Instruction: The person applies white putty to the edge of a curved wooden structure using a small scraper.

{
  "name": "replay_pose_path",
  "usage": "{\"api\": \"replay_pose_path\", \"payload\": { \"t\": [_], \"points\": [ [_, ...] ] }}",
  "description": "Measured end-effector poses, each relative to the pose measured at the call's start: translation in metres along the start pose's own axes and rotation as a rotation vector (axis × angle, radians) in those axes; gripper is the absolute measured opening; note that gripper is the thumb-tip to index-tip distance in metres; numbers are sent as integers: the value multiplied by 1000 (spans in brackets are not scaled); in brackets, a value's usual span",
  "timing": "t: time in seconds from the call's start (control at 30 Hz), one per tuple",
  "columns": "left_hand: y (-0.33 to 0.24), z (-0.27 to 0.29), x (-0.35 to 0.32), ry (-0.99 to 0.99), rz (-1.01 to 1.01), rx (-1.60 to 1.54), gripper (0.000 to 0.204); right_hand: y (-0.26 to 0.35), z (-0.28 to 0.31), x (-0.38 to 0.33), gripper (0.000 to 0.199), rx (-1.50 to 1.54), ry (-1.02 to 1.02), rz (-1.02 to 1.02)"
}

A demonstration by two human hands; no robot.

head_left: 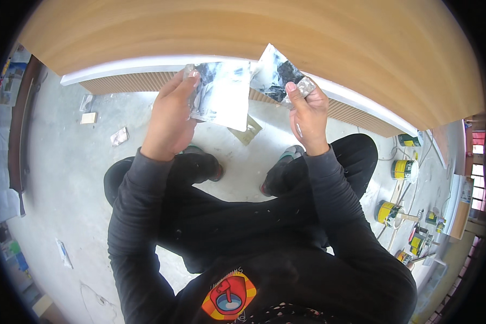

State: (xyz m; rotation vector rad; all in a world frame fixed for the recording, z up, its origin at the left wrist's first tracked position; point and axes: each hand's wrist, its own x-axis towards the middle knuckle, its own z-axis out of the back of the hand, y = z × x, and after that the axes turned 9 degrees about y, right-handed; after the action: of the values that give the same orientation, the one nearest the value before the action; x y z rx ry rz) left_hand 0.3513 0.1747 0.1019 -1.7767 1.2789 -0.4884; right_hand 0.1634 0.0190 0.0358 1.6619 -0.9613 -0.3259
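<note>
Left scraper (221, 94) in left hand (171, 110), right scraper (272, 75) in right hand (309, 119), held above the grey floor (81, 178).

Writing: badge (229, 297) on the black shirt (318, 275), red and yellow, lettering around it; buckets (403, 170) at the right have yellow-and-dark labels, print too small to read. Pose: forearms extended forward, slightly converging, dark sleeves to the wrists. Left fingers closed on the left scraper's grip, thumb on top, its broad smeared blade pointing right. Right fingers likewise closed on the right scraper's crusted grip, thumb over it; smeared blade tilted up and left. Blades close together between the hands; cannot tell if touching. Both scrapers appear in front of the white edge (113, 70) of a wood-coloured panel (200, 32).
</note>
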Motion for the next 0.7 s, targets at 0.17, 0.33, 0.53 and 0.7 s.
{"api": "replay_pose_path", "payload": {
  "t": [0.17,0.33,0.53,0.7],
  "points": [
    [-1,-8,6,24,17,0,35,1,1,3,21,-46,19,-31],
    [0,-10,7,38,19,-4,34,4,-6,4,22,-115,3,-19],
    [0,-13,8,-54,16,42,35,-2,1,2,24,-142,56,-26],
    [-1,-14,8,-130,-18,77,34,4,-4,0,25,-103,25,-16]
  ]
}}
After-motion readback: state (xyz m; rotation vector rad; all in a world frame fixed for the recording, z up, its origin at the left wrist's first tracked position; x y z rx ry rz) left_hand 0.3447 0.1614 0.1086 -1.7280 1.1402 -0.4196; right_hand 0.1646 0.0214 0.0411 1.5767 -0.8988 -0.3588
